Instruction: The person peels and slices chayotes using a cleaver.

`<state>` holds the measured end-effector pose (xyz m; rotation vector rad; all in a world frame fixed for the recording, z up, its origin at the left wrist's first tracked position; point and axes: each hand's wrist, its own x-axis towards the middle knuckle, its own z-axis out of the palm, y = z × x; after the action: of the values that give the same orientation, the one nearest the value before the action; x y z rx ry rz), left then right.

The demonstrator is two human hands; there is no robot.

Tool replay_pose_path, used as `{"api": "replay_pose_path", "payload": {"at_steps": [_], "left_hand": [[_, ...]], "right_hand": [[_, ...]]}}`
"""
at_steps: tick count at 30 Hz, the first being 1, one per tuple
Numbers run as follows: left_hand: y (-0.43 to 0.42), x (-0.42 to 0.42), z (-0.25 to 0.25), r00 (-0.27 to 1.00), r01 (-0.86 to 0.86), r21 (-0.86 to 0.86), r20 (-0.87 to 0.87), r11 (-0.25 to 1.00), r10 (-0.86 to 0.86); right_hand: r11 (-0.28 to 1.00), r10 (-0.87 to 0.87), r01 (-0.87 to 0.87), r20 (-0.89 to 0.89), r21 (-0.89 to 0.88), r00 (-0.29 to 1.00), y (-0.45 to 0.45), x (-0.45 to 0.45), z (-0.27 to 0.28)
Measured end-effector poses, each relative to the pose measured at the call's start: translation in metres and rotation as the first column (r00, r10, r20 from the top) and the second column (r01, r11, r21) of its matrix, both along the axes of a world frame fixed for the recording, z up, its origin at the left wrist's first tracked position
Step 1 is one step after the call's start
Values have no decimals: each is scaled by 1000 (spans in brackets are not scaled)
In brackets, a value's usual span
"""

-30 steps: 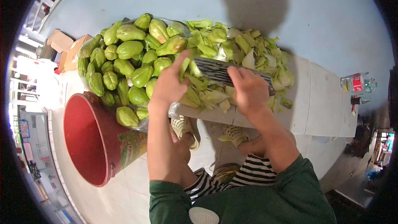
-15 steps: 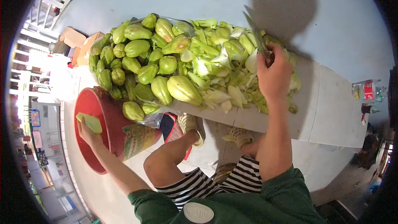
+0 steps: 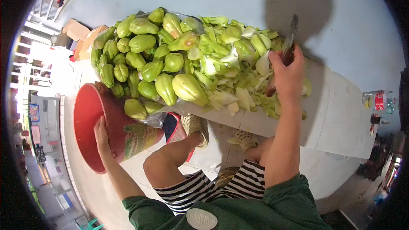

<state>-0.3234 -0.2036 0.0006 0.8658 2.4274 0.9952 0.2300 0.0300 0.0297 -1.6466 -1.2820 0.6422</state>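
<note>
My right hand (image 3: 289,72) is wrapped round the handle of a knife (image 3: 291,34), its blade pointing up and away from me, beside the heap of pale green peelings (image 3: 238,66). At the mouth of the red bucket (image 3: 90,123), my left hand (image 3: 101,134) reaches over the rim with its fingers inside; no vegetable shows in it, and its fingertips are partly hard to make out. Whole green chayotes (image 3: 142,42) are piled on clear plastic at the left of the peelings, several with ridged skins.
Plastic bottles (image 3: 379,101) lie at the far right of the tiled ledge (image 3: 341,115). Cardboard boxes (image 3: 91,40) stand at the upper left. My sandalled feet (image 3: 194,128) are on the floor below the ledge.
My left hand moved from the peelings to the bucket, holding a peeled piece half a second ago that no longer shows. My right hand shifted right, and the knife turned more upright.
</note>
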Motion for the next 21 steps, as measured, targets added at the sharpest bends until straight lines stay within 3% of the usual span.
{"api": "replay_pose_path", "payload": {"at_steps": [1,2,3,4,5,6,8,9,11,12,14,17,21], "left_hand": [[11,7,2,1000,-7,1,1,1000,7],[24,14,1,911,-49,167,-396,985,112],[40,26,1,663,-19,327,-703,945,257],[61,53,13,654,47,360,-716,932,244],[84,82,22,643,114,386,-731,915,228],[105,96,18,754,204,426,-643,881,136],[135,104,-3,703,436,216,-687,874,-182],[152,126,0,694,507,48,-615,861,-375],[176,136,-31,647,547,-134,-559,827,-518],[185,142,-47,647,548,-131,-561,826,-517],[198,152,-69,723,390,-265,-505,882,-471],[213,153,-76,790,274,-282,-479,919,-382],[220,136,-83,772,291,-306,-485,906,-412]], "right_hand": [[1000,7,-7,1,1,1000,3,2,-8],[999,-19,20,-13,39,1000,6,5,-20],[996,-45,47,-27,75,999,9,5,-27],[996,-41,42,-23,74,999,9,2,-23],[1000,-6,10,-189,24,982,7,-2,-13],[999,19,-29,-352,-23,936,4,-5,-5],[999,34,-45,-404,-19,914,2,-12,5],[998,44,-56,-456,-11,889,1,-14,8],[998,40,-60,-441,-30,897,0,-15,12],[997,36,-63,-426,-50,904,0,-15,12],[998,33,-52,-438,-31,898,0,-14,9],[998,47,-56,-416,-9,908,0,-11,7],[996,83,-86,-247,-3,966,-2,-9,7]]}}
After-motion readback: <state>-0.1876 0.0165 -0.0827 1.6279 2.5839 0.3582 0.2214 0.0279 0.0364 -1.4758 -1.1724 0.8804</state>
